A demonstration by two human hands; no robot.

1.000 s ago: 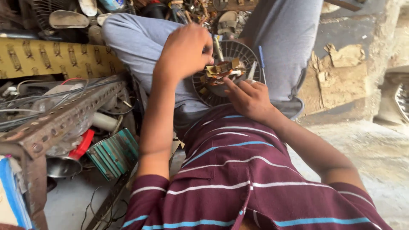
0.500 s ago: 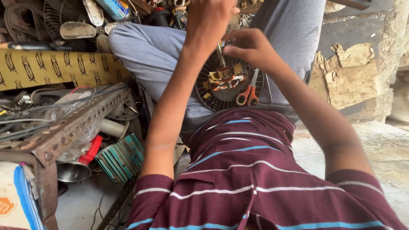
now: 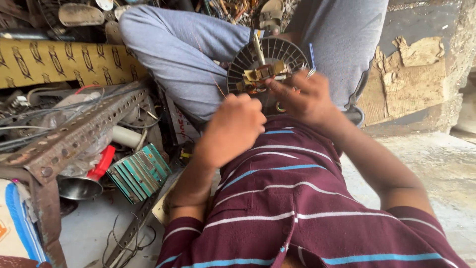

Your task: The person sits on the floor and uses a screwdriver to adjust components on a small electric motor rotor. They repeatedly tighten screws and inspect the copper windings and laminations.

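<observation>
Motor: round, dark, ribbed motor propped on the lap, between the grey-trousered knees, with copper windings and a brass-coloured block at its middle.
Left hand: left hand sits curled into a loose fist just below the motor's lower left rim; fingers tucked under, and I cannot tell whether they hold anything.
Right hand: right hand is on the motor's lower right face, fingers closed around scissors, whose blue handle pokes up past the knuckles.
Shirt: maroon striped shirt fills the foreground below both hands.
Left side: rusty perforated angle bar runs across a pile of wires; beside it a teal finned part, a steel cup and a red cap on the floor.
Behind: yellow patterned board leans behind the knee.
</observation>
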